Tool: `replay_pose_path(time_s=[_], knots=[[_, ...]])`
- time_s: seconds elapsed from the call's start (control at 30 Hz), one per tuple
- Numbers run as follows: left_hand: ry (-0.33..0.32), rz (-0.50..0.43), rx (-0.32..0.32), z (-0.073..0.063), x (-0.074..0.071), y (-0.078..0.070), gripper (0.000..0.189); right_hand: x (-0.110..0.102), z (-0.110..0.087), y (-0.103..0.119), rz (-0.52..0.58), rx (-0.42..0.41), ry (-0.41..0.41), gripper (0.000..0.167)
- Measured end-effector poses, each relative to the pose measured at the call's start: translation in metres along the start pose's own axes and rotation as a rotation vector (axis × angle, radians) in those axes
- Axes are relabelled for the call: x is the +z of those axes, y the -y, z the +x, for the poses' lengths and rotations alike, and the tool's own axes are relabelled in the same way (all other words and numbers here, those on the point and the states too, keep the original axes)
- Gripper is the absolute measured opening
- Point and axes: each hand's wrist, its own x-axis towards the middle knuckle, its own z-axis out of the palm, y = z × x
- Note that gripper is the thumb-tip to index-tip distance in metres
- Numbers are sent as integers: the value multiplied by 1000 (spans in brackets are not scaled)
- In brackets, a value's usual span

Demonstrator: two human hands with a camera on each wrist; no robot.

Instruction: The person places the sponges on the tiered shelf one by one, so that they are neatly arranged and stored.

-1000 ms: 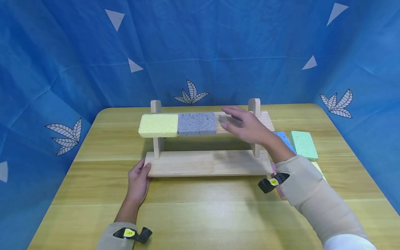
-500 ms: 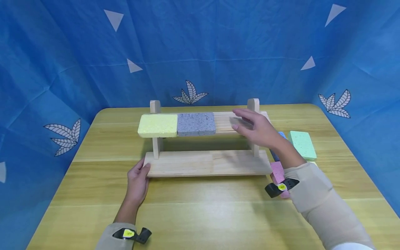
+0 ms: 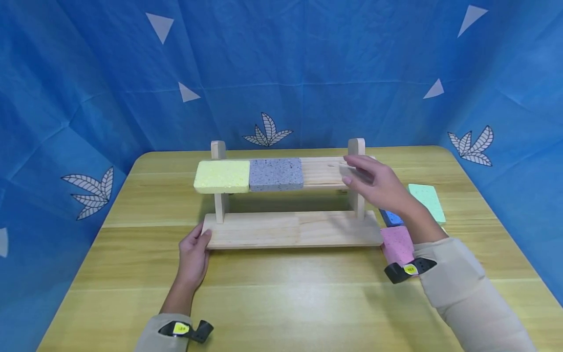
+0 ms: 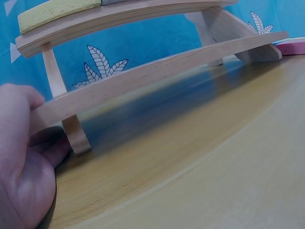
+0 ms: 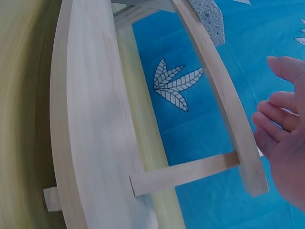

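Observation:
A two-tier wooden shelf (image 3: 290,232) stands on the table. On its upper board lie a yellow sponge (image 3: 222,177) at the left end and a speckled grey sponge (image 3: 276,174) right beside it. My left hand (image 3: 194,254) grips the left end of the lower board, thumb on top; in the left wrist view the fingers (image 4: 55,148) reach underneath. Over the right end of the upper board is my right hand (image 3: 380,183), its fingers loosely extended and holding nothing. The right wrist view shows this hand (image 5: 290,129) beside the upper board's end, palm visible.
Right of the shelf, a pink sponge (image 3: 397,243), a blue sponge (image 3: 391,218) and a green sponge (image 3: 427,201) lie on the table (image 3: 281,303), partly hidden by my right arm. A blue patterned cloth (image 3: 281,63) hangs behind the table.
My right hand has moved right along the upper board, away from the grey sponge, uncovering more of the board and the pink sponge. The left hand stays at the lower board's end.

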Motion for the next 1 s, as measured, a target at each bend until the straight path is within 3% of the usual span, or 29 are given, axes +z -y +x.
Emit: replay_pose_path(time_s=[1.0], knots=[[5, 18, -15, -1, 1, -1, 49, -20, -37, -16, -11, 67, -83, 55]])
